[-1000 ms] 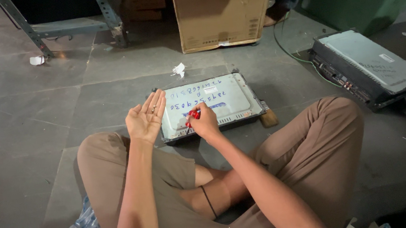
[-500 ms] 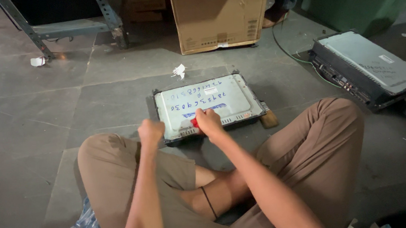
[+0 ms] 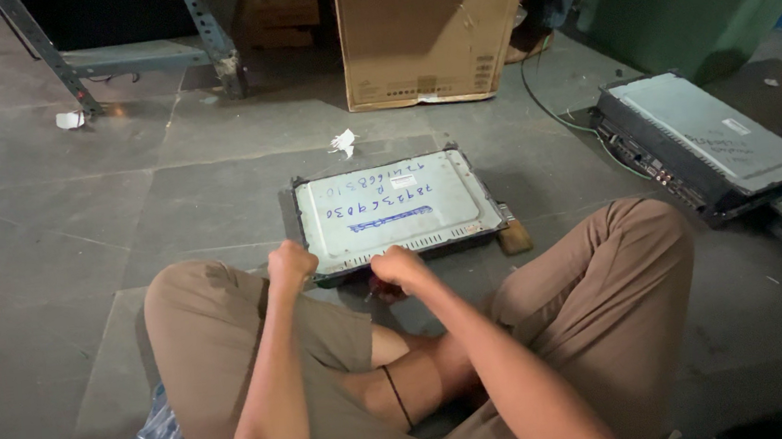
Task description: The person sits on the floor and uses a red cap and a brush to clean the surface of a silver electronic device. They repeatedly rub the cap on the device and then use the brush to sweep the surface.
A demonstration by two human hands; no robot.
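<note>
— Both hands sit low in front of the crossed legs. What is the left hand (image 3: pixel 291 262) doing?

— It is curled into a loose fist at the near left edge of the flat metal box (image 3: pixel 397 211) on the floor, touching or almost touching that edge. Nothing shows inside the fist.

— And the right hand (image 3: pixel 399 267)?

— Also curled shut, at the near edge of the same box, a little to the right. Something small and dark pokes out below it, a tool perhaps, too hidden to tell what it is.

— Where does the box lie?

— Flat on the grey stone floor just beyond the person's knees, its pale lid up, handwriting and a blue scribble on it. A small wooden block (image 3: pixel 513 238) touches its near right corner.

— What else is around?

— A second, similar unit (image 3: pixel 700 140) lies well apart to the right. A cardboard box (image 3: pixel 429 27) stands behind, a scrap of white paper (image 3: pixel 342 142) between it and the metal box. A crumpled plastic bag (image 3: pixel 157 438) lies beside the left thigh.
</note>
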